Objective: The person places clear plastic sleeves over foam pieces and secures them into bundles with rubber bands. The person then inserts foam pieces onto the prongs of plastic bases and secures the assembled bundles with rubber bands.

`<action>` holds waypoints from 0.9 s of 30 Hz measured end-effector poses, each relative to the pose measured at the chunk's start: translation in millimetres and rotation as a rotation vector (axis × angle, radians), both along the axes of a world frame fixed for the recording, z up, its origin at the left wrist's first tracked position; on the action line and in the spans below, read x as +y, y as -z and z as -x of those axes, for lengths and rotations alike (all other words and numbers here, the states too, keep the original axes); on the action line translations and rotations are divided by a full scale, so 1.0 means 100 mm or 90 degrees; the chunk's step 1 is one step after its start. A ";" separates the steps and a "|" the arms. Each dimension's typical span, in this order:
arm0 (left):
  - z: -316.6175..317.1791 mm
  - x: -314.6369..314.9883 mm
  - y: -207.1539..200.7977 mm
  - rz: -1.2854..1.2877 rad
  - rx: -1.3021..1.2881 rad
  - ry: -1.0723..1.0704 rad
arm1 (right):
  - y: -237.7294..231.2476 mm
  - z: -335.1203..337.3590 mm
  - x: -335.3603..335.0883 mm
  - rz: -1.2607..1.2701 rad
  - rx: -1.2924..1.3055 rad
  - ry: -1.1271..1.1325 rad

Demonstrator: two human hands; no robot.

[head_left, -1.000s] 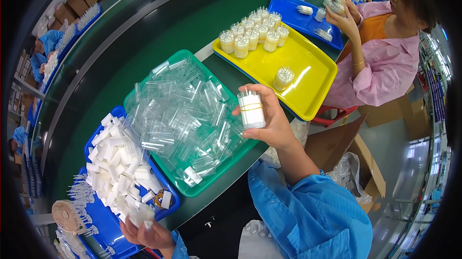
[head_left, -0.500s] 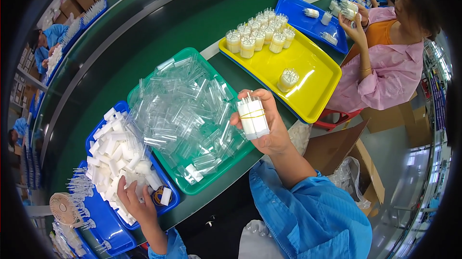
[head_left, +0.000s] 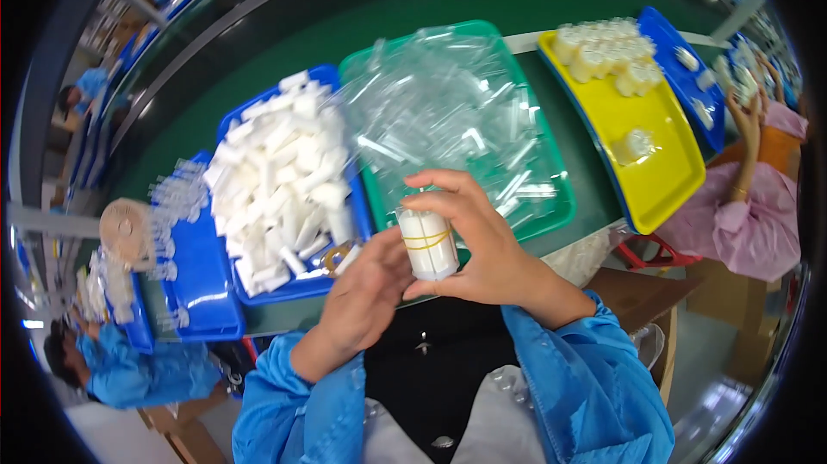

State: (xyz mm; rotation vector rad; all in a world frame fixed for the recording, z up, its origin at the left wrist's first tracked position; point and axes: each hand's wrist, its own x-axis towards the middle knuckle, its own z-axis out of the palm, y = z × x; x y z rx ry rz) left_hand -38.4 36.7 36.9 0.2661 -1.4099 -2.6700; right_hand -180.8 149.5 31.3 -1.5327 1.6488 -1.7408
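A round bundle of white blocks (head_left: 428,244), with yellow rubber bands around its middle, stands nearly upright in my right hand (head_left: 482,249). The thumb is under its lower end and the fingers curl over its top. Against or just beside the bundle's left side is my left hand (head_left: 366,296), slightly blurred, with its fingers stretched out. Nothing shows in that hand; whether it touches the bundle I cannot tell. Behind the hands, a green tray (head_left: 560,218) carries a heap of clear plastic pieces (head_left: 448,119). White blocks (head_left: 280,171) fill a blue tray (head_left: 366,214) to the left.
A yellow tray (head_left: 659,197) at the right bears several finished-looking white bundles (head_left: 607,50). Beyond it lies another blue tray (head_left: 706,124), near a co-worker in a pink sleeve (head_left: 736,227). At the left are a blue tray (head_left: 202,309) with clear pronged parts and a small fan (head_left: 127,231).
My left hand has left the white blocks and come up beside the banded bundle. My right hand has brought the bundle in before my chest. The view has turned.
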 end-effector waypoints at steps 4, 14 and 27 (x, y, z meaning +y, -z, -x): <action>0.03 0.01 0.16 -0.098 -0.029 0.013 | 0.01 -0.13 -0.08 -0.054 0.142 0.008; 0.04 -0.02 0.16 -0.140 -0.087 -0.022 | 0.04 -0.15 -0.15 -0.088 0.191 0.005; 0.05 -0.07 0.19 -0.215 -0.016 0.026 | -0.02 -0.22 -0.10 -0.109 0.212 0.044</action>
